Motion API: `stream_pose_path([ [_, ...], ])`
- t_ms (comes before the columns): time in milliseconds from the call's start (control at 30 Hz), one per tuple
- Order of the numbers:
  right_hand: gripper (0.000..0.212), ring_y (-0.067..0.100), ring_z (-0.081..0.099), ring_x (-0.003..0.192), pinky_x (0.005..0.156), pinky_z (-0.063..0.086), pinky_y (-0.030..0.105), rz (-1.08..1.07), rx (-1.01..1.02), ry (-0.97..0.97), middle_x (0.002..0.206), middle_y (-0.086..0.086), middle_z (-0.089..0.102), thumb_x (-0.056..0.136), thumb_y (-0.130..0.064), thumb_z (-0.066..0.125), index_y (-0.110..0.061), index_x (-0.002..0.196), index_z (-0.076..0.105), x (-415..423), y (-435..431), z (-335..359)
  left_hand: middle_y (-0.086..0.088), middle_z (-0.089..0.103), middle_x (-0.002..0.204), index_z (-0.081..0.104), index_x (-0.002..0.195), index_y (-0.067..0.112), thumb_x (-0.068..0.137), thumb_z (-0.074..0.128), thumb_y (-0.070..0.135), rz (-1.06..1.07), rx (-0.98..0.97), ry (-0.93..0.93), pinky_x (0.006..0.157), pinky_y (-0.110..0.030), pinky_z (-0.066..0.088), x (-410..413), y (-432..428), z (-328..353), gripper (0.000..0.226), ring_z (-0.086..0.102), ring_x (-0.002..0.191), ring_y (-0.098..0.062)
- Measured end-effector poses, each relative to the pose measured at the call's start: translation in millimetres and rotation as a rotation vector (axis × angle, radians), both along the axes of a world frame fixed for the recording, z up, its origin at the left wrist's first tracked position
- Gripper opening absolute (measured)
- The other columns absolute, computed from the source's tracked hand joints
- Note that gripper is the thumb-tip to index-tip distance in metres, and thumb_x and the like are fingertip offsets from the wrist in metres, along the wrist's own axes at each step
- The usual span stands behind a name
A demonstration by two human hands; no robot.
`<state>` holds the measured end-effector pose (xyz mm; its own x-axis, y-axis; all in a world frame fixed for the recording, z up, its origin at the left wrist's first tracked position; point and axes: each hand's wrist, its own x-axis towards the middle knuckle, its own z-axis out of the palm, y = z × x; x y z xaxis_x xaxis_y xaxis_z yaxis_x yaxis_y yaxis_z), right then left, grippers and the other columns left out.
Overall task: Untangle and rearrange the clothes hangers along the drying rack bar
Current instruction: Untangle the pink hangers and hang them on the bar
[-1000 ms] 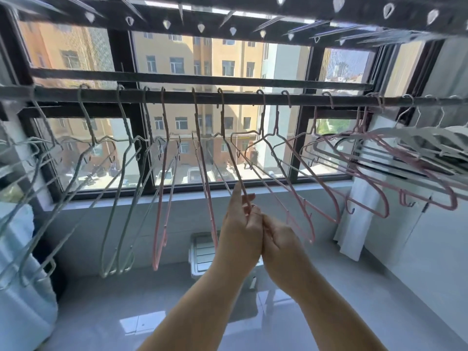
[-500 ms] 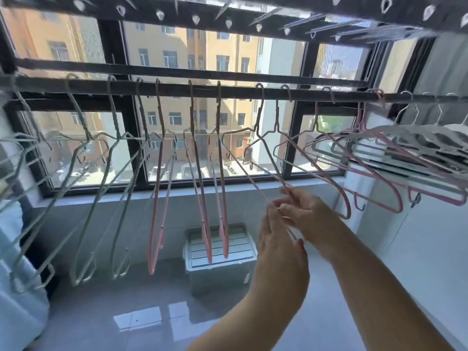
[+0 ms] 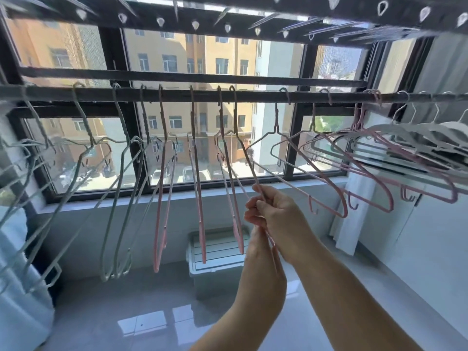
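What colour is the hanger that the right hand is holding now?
Pale pink. The head view, the only one, shows the hanger pinched by the right hand.

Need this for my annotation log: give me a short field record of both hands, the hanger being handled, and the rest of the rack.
pink hanger: hooked on the bar, wire slanting down toward the person
right hand: pinches the pink hanger's wire
left hand: just below the right hand, by the hanger's lower end; grip unclear
grey hangers: left part of the bar, hanging down
bunched hangers: crowded together at the right end
storage box: on the floor below
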<state>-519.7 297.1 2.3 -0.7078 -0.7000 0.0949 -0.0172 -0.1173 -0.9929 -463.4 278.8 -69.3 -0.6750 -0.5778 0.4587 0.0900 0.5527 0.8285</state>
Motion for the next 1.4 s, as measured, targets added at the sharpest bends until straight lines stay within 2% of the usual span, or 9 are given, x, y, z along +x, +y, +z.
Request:
stream_pose_path([
  [267, 0.032, 0.01, 0.057, 0.065, 0.06, 0.055, 0.014, -0.068, -0.051, -0.038, 0.076, 0.004, 0.054, 0.096, 0.002, 0.034, -0.004, 0.125, 0.045, 0, 0, 0, -0.005, 0.039, 0.139, 0.024, 0.14, 0.015, 0.089, 0.03, 0.019, -0.039, -0.021, -0.077, 0.105, -0.037, 0.035, -3, -4, -8, 0.052, 0.038, 0.127, -0.018],
  [467, 0.033, 0.008, 0.06, 0.065, 0.067, 0.054, 0.018, -0.096, -0.001, 0.001, 0.076, 0.003, 0.057, 0.095, 0.001, 0.038, -0.004, 0.126, 0.047, -5, 1, -1, -0.007, 0.025, 0.147, 0.015, 0.143, 0.013, 0.095, 0.033, 0.012, -0.057, -0.002, -0.142, 0.111, -0.036, 0.026, -10, -2, -11, 0.051, 0.024, 0.136, -0.017],
  [633, 0.038, 0.013, 0.052, 0.101, 0.089, 0.044, 0.022, -0.255, 0.402, 0.638, 0.106, -0.002, 0.054, 0.092, -0.02, 0.051, -0.015, 0.129, 0.044, -2, 22, 5, -0.005, -0.002, 0.154, -0.004, 0.144, 0.008, 0.098, 0.028, 0.027, -0.084, 0.069, -0.244, 0.112, -0.023, 0.002, -8, 2, -18, 0.059, -0.003, 0.141, -0.014],
  [767, 0.037, 0.014, 0.042, 0.123, 0.088, 0.024, 0.002, -0.618, 0.316, 1.032, 0.129, 0.003, 0.048, 0.087, -0.014, 0.058, -0.018, 0.123, 0.053, -17, 58, 35, -0.013, 0.015, 0.152, 0.009, 0.142, 0.001, 0.085, 0.028, 0.059, -0.203, 0.275, -0.317, 0.116, -0.037, 0.011, -11, 5, -27, 0.083, 0.012, 0.14, -0.022],
  [867, 0.035, 0.021, 0.049, 0.118, 0.093, 0.035, 0.022, -0.625, 0.457, 0.89, 0.127, 0.007, 0.052, 0.09, -0.021, 0.054, -0.015, 0.124, 0.051, -43, 70, 37, -0.005, 0.01, 0.153, 0.008, 0.144, 0.007, 0.093, 0.029, 0.047, -0.276, 0.248, -0.318, 0.116, -0.029, 0.006, -14, 15, -29, 0.068, 0.007, 0.141, -0.014],
  [967, 0.028, 0.024, 0.062, 0.095, 0.091, 0.048, 0.04, -0.497, 0.389, 0.588, 0.1, 0.005, 0.063, 0.095, -0.022, 0.046, -0.009, 0.12, 0.051, -56, 67, 22, 0.001, 0.001, 0.154, 0.001, 0.144, 0.012, 0.097, 0.026, 0.036, -0.319, 0.143, -0.282, 0.107, -0.016, -0.001, -19, 28, -27, 0.059, -0.001, 0.14, -0.007],
  [1067, 0.027, 0.011, 0.057, 0.056, 0.063, 0.052, 0.025, -0.362, 0.214, 0.337, 0.064, 0.001, 0.059, 0.097, -0.019, 0.041, -0.004, 0.115, 0.054, -61, 62, 13, 0.009, -0.009, 0.152, -0.009, 0.143, 0.018, 0.098, 0.026, 0.03, -0.324, 0.076, -0.195, 0.103, -0.009, -0.007, -28, 35, -19, 0.058, -0.009, 0.137, -0.002],
  [1167, 0.028, 0.007, 0.037, 0.036, 0.038, 0.032, 0.016, -0.253, 0.134, 0.217, 0.046, -0.001, 0.043, 0.097, -0.017, 0.038, 0.0, 0.108, 0.058, -66, 56, 8, 0.01, -0.012, 0.15, -0.011, 0.141, 0.021, 0.097, 0.029, 0.026, -0.252, -0.011, -0.061, 0.099, -0.001, -0.01, -41, 37, -8, 0.06, -0.011, 0.138, -0.002],
  [1400, 0.023, 0.01, 0.038, 0.04, 0.058, 0.035, 0.026, -0.001, 0.002, 0.051, 0.046, -0.001, 0.045, 0.094, -0.007, 0.039, -0.007, 0.096, 0.063, -94, 49, 14, -0.004, 0.046, 0.134, 0.027, 0.137, 0.013, 0.088, 0.04, 0.03, -0.076, 0.0, 0.204, 0.107, -0.032, 0.033, -93, 32, 5, 0.054, 0.04, 0.127, -0.01],
])
